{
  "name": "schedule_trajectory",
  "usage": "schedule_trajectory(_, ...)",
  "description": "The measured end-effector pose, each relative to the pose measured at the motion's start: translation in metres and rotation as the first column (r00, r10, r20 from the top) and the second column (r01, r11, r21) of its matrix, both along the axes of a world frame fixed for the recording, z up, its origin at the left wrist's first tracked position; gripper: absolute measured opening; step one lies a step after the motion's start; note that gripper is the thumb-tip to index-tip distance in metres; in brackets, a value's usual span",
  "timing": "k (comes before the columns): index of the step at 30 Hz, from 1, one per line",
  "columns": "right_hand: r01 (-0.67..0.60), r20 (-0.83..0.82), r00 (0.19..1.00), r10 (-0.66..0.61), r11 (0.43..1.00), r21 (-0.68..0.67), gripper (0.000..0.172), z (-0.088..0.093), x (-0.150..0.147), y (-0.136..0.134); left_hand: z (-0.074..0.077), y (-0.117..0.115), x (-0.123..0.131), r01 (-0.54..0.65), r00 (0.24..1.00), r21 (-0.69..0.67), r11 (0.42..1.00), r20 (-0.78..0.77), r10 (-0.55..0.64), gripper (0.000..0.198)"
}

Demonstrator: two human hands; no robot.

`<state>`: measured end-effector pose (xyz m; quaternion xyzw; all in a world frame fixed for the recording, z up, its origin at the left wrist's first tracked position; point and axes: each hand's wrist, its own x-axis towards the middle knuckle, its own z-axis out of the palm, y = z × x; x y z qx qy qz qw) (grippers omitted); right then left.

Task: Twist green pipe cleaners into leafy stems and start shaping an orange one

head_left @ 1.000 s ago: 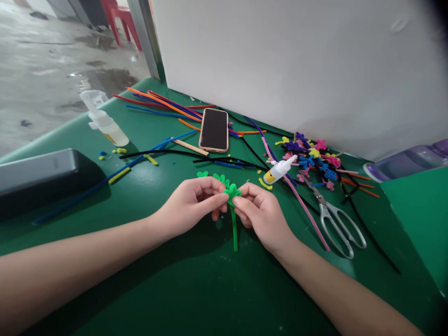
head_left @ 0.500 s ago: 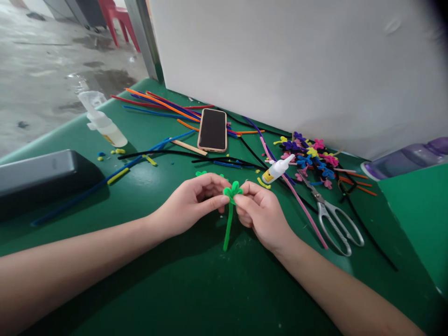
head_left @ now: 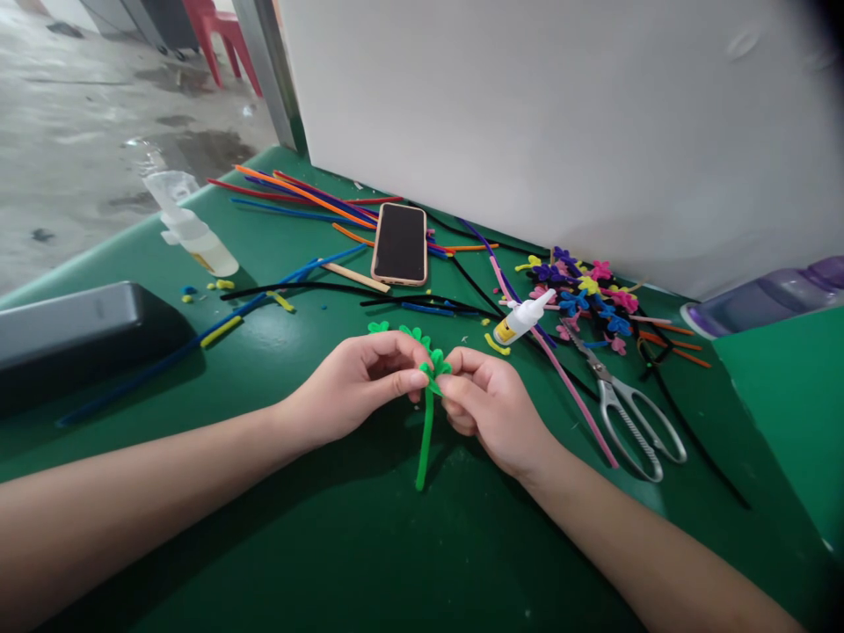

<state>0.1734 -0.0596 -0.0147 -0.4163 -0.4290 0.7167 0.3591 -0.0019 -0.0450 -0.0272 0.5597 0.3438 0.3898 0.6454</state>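
Both hands meet over the middle of the green table (head_left: 330, 545). My left hand (head_left: 360, 382) and my right hand (head_left: 491, 409) each pinch the looped top of a bright green pipe cleaner (head_left: 425, 431). Its straight stem hangs down toward me, the tip near the table. Just behind my fingers lie two small green pipe-cleaner loops (head_left: 396, 331). All fingers are curled in a pinch.
A phone (head_left: 399, 243) lies face up among several long coloured pipe cleaners (head_left: 303, 195). A small glue bottle (head_left: 523, 318), a pile of little pipe-cleaner flowers (head_left: 586, 294) and scissors (head_left: 629, 418) lie right. A clear bottle (head_left: 191, 233) and dark box (head_left: 72, 334) stand left. A white board (head_left: 560, 123) rises behind.
The green stem has swung slightly and its tip sits lower, nearer me. My fingertips have shifted on the looped top, covering more of it. The small green loops behind are in view again.
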Motion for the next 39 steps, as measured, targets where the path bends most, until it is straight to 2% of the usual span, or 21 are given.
schedule_trajectory(9,-0.027,0.0,1.0,0.027,1.0,-0.005,0.013,-0.0002,-0.0008,-0.0006,0.0008,-0.0002,0.0001,-0.019,0.999,-0.014,1.0,-0.038,0.018,0.013)
schedule_trajectory(15,0.073,0.04,0.996,-0.08,0.986,0.15,0.015,-0.0027,-0.0021,-0.0032,0.0032,-0.0017,0.0025,-0.043,0.997,-0.016,0.999,-0.062,0.042,0.013)
schedule_trajectory(18,0.066,0.077,0.994,-0.082,0.98,0.189,0.016,-0.003,-0.0019,-0.0039,0.0051,-0.003,0.0022,-0.068,0.989,0.009,0.998,-0.13,0.068,0.015)
schedule_trajectory(21,0.044,0.088,0.994,-0.063,0.98,0.194,0.015,-0.0032,-0.0015,-0.0032,0.0062,-0.0032,0.0017,-0.07,0.989,0.023,0.997,-0.131,0.073,0.015)
schedule_trajectory(25,0.022,0.082,0.996,-0.037,0.985,0.174,0.011,-0.0043,-0.0017,-0.0014,0.0045,-0.0024,0.002,-0.043,0.995,0.045,0.998,-0.086,0.047,0.013)
schedule_trajectory(29,0.017,0.01,1.0,-0.018,0.997,0.079,0.008,-0.0064,-0.0029,-0.0002,0.0016,-0.0019,0.0015,-0.012,0.997,0.057,0.998,-0.081,0.017,0.012)
schedule_trajectory(35,0.08,-0.144,0.986,-0.082,0.997,-0.018,0.007,-0.0084,-0.0052,-0.0006,0.0039,-0.0029,0.0006,-0.019,0.993,0.035,0.999,-0.112,0.022,0.013)
schedule_trajectory(39,0.113,-0.142,0.983,-0.113,0.994,-0.006,0.01,-0.0089,-0.0046,-0.0001,0.0061,-0.0031,0.0019,-0.05,0.988,0.039,0.998,-0.143,0.055,0.013)
